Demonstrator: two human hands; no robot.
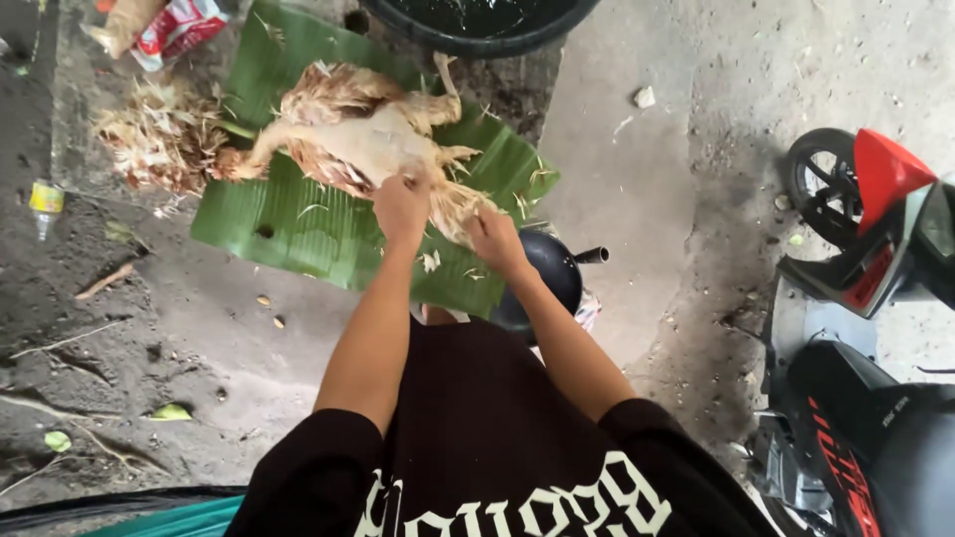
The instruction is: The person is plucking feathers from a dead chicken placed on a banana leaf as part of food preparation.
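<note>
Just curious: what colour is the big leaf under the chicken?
Green; the banana leaf under the chicken shows best in the head view.

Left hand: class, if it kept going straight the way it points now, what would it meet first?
The left hand points away from the person and already touches the pale, half-plucked chicken carcass lying on the green banana leaf. The carcass comes first; beyond it probably the round black tub, though depth is unclear.

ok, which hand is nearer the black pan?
Right. The right hand grips the chicken feathers just above the black pan; the left hand is farther left, on the chicken's body.
</note>
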